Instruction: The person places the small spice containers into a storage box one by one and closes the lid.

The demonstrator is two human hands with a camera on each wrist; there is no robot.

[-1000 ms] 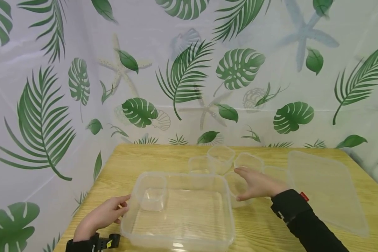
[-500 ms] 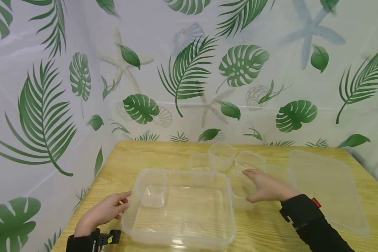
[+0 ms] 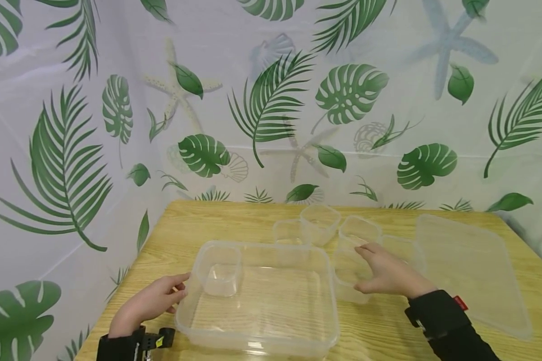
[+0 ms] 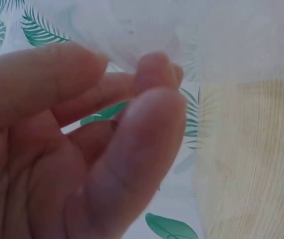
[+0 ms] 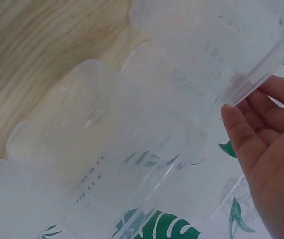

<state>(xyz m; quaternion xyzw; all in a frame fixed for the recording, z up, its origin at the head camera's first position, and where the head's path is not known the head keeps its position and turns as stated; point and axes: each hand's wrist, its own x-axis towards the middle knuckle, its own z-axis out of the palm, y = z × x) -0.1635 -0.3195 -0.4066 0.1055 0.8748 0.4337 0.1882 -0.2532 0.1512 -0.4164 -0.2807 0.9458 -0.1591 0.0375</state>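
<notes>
A large clear plastic box (image 3: 257, 296) lies in the middle of the table in the head view. One small clear container (image 3: 223, 276) sits inside its back left corner. My left hand (image 3: 151, 303) rests beside the box's left wall, fingertips touching it or very close, fingers loosely bent. In the left wrist view the left hand's thumb and fingers (image 4: 152, 129) have no object between them. My right hand (image 3: 393, 273) holds a small clear container (image 3: 349, 281) by its right side, just right of the large box. The right wrist view shows the right thumb (image 5: 239, 132) against that container's edge (image 5: 251, 87).
Several more small clear containers (image 3: 320, 223) stand behind the large box and the right hand. A flat translucent lid (image 3: 474, 276) lies at the table's right. A leaf-patterned white sheet (image 3: 271, 100) hangs behind the wooden table (image 3: 208, 220).
My right hand has moved a little to the right, and the small container has shifted right with it, away from the large box. The left hand stays at the box's left wall.
</notes>
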